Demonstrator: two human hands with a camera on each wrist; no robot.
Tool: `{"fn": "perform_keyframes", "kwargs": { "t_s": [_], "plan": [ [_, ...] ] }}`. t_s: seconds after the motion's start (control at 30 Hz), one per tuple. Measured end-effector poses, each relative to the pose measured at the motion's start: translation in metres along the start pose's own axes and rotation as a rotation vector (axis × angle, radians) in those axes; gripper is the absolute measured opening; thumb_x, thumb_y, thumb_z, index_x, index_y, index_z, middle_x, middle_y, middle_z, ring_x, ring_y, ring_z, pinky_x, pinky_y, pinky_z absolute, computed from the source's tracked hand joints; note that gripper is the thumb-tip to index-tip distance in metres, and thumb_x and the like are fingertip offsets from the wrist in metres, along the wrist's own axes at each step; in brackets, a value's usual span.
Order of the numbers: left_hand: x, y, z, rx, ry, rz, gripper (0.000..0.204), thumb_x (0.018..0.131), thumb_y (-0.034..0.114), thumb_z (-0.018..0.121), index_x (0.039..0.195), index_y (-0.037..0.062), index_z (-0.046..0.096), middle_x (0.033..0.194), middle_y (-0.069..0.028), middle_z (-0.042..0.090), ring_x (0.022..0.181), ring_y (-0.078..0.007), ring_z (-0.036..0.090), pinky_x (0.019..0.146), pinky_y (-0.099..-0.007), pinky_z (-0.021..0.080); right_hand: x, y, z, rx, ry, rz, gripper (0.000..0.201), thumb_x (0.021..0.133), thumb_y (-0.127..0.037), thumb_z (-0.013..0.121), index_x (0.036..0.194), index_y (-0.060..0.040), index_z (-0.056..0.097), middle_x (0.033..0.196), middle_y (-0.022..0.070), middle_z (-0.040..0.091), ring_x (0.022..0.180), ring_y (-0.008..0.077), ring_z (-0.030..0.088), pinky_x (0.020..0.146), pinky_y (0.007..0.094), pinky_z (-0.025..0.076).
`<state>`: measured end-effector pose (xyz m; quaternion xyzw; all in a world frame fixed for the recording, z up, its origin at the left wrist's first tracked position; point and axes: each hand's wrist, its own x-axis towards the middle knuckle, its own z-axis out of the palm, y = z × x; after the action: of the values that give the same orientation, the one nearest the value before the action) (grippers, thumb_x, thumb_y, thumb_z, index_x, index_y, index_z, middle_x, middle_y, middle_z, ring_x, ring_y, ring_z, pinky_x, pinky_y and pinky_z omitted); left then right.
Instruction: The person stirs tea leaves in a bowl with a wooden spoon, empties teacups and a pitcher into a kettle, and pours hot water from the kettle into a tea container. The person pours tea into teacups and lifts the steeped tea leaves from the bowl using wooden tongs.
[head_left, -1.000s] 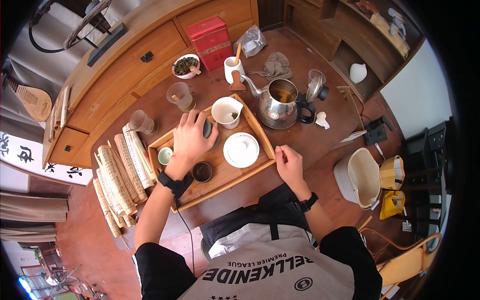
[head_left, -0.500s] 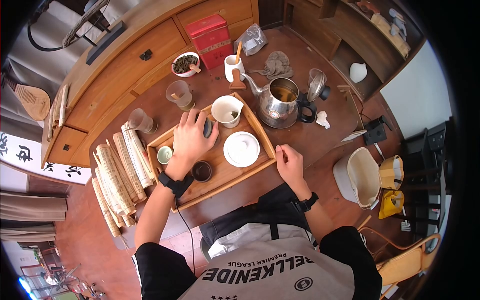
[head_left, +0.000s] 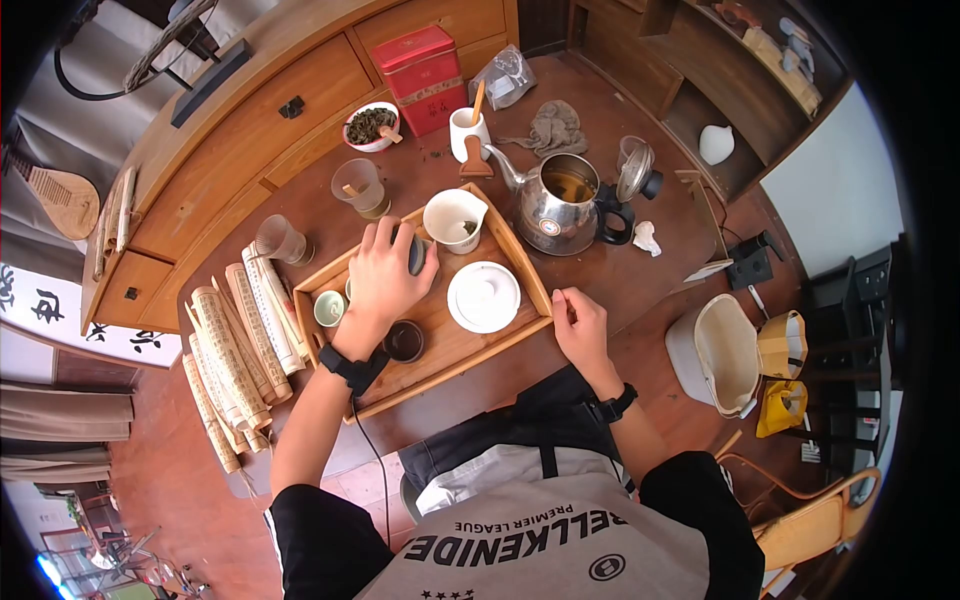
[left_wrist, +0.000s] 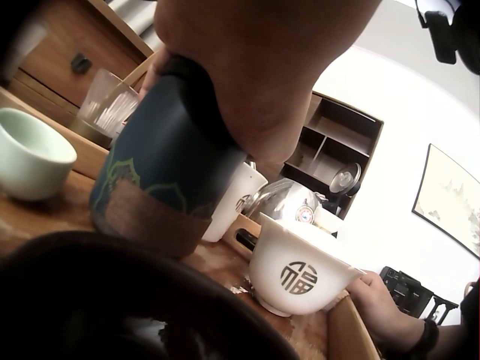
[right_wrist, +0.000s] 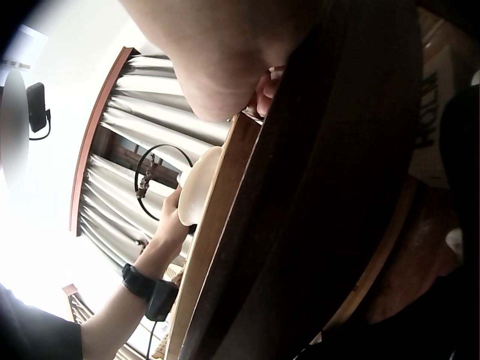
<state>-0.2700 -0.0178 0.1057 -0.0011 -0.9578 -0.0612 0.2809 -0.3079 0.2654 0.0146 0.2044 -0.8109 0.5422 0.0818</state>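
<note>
My left hand [head_left: 388, 275] is over the left half of the wooden tray [head_left: 470, 363], its fingers curled round the top of a dark blue canister [left_wrist: 161, 165]. The canister has a green pattern and a brown band, and it stands tilted in the left wrist view. Near that hand are a dark cup [head_left: 404, 341] and a pale green cup [head_left: 329, 309]. To its right sit a white pitcher [head_left: 443, 213] and a white lidded bowl [head_left: 484, 298]. My right hand [head_left: 582, 330] rests loosely curled at the tray's right corner, holding nothing that shows.
A metal kettle [head_left: 558, 225] stands right of the tray. Behind it are two clear cups, a bowl of tea leaves [head_left: 372, 131], a red tin [head_left: 420, 85] and a white tool holder [head_left: 466, 130]. Rolled bamboo scrolls [head_left: 235, 345] lie at the left. A bin [head_left: 690, 345] stands on the floor.
</note>
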Motion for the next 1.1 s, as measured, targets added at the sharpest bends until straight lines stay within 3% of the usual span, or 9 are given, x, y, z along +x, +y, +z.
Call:
{"fn": "perform_keyframes", "kwargs": {
  "t_s": [0.27, 0.33, 0.77, 1.0, 1.1],
  "plan": [
    [-0.0012, 0.0004, 0.0014, -0.019, -0.014, -0.025, 0.028, 0.083, 0.027, 0.072, 0.093, 0.0029, 0.064, 0.096, -0.0120, 0.059, 0.084, -0.0305, 0.063, 0.059, -0.0429, 0.057, -0.0001, 0.0006, 0.0000, 0.001, -0.004, 0.000, 0.019, 0.097, -0.010, 0.062, 0.083, 0.0028, 0.060, 0.061, 0.0088, 0.050, 0.051, 0.0118, 0.044, 0.048, 0.0286, 0.036],
    [-0.0015, 0.0003, 0.0015, -0.019, -0.019, -0.028, 0.027, 0.083, 0.027, 0.071, 0.093, 0.0029, 0.064, 0.096, -0.0121, 0.060, 0.084, -0.0307, 0.063, 0.059, -0.0430, 0.057, 0.0001, 0.0013, -0.0002, -0.026, -0.004, 0.008, 0.019, 0.096, -0.011, 0.063, 0.081, 0.0004, 0.061, 0.062, 0.0117, 0.054, 0.048, 0.0188, 0.052, 0.048, 0.0308, 0.040],
    [-0.0007, 0.0031, -0.0029, 0.009, -0.061, -0.031, 0.037, 0.084, 0.040, 0.071, 0.089, 0.0037, 0.063, 0.094, -0.0125, 0.059, 0.086, -0.0310, 0.063, 0.060, -0.0440, 0.056, 0.0005, 0.0001, -0.0002, -0.017, -0.003, 0.009, 0.019, 0.096, -0.010, 0.062, 0.081, 0.0011, 0.061, 0.063, 0.0121, 0.055, 0.049, 0.0189, 0.052, 0.049, 0.0301, 0.041],
    [-0.0018, 0.0021, -0.0030, -0.002, -0.054, -0.031, 0.037, 0.085, 0.039, 0.071, 0.089, 0.0033, 0.063, 0.095, -0.0121, 0.059, 0.085, -0.0312, 0.063, 0.060, -0.0437, 0.056, -0.0006, 0.0022, 0.0007, 0.003, -0.002, 0.010, 0.019, 0.097, -0.010, 0.062, 0.082, 0.0010, 0.060, 0.063, 0.0116, 0.053, 0.049, 0.0171, 0.049, 0.048, 0.0298, 0.039],
    [-0.0021, 0.0030, -0.0044, -0.006, -0.108, -0.072, 0.038, 0.085, 0.037, 0.071, 0.100, 0.0017, 0.065, 0.102, -0.0127, 0.063, 0.089, -0.0316, 0.064, 0.068, -0.0440, 0.056, -0.0005, 0.0015, 0.0007, 0.007, -0.003, 0.015, 0.019, 0.097, -0.010, 0.062, 0.082, 0.0011, 0.060, 0.062, 0.0114, 0.053, 0.049, 0.0163, 0.048, 0.048, 0.0298, 0.039]
  ]
}}
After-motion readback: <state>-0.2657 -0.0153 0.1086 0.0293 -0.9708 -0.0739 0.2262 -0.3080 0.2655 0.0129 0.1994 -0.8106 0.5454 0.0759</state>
